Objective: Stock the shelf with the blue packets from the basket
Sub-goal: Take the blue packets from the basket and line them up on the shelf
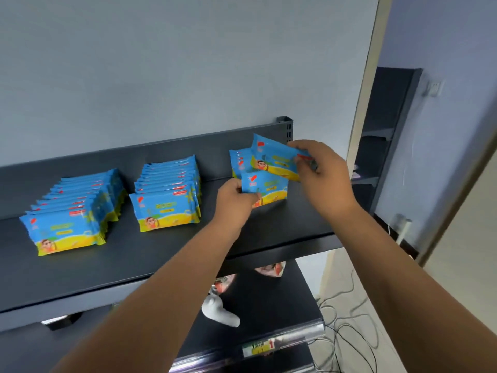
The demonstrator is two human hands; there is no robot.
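The dark grey metal shelf (161,265) carries three rows of blue and yellow plastic packets standing on edge. The short row (238,162) near its right end is the one being built. Left of the short row stand two longer rows (166,203), well apart from it and untouched.

The left hand (234,203) steadies the front packet (266,189) of the short row, its thumb and fingers pinching the packet's left edge so it stands upright on the shelf. The right hand (322,176) holds the raised packet (274,157) by its right end, fingers (304,160) pinched on the crimped seal.

That packet hangs tilted just above the short row, behind the front packet. Its long axis runs along the shelf, with the left corner highest. The right hand is clearly the nearer one for placing it. I judge it only has to level the packet and lower it into line. The basket is not in view.
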